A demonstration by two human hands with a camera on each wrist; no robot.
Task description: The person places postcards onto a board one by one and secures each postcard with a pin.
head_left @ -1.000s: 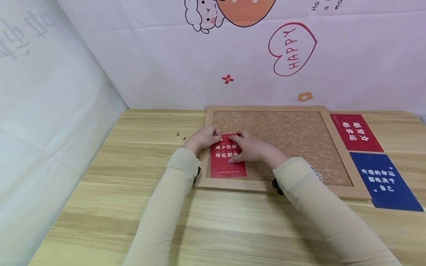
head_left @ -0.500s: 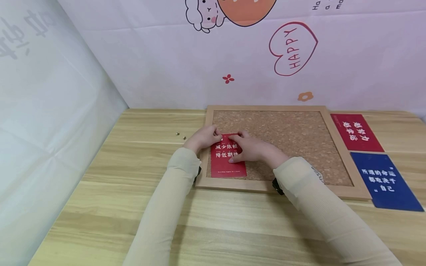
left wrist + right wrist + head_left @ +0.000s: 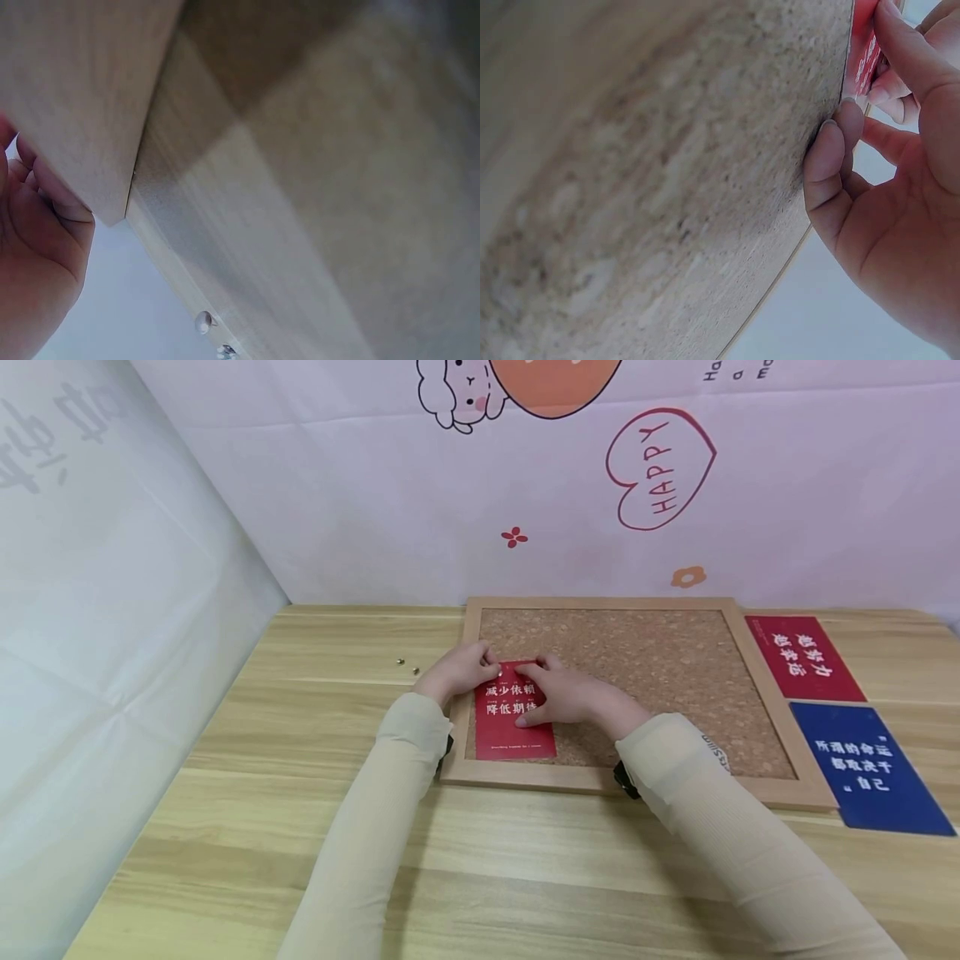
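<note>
A red card with white lettering lies on the left part of a wood-framed corkboard. My left hand is at the card's top left corner, thumb and fingers drawn together there. A small bright spot between them looks like the head of a thumbtack; most of it is hidden. My right hand rests over the card's right edge, its thumb and fingers spread and pressing on card and cork. In the right wrist view, some fingertips touch the cork beside the red card.
Two loose thumbtacks lie on the wooden table left of the board. Another red card and a blue card lie along the board's right side. A white printed cloth stands behind the table.
</note>
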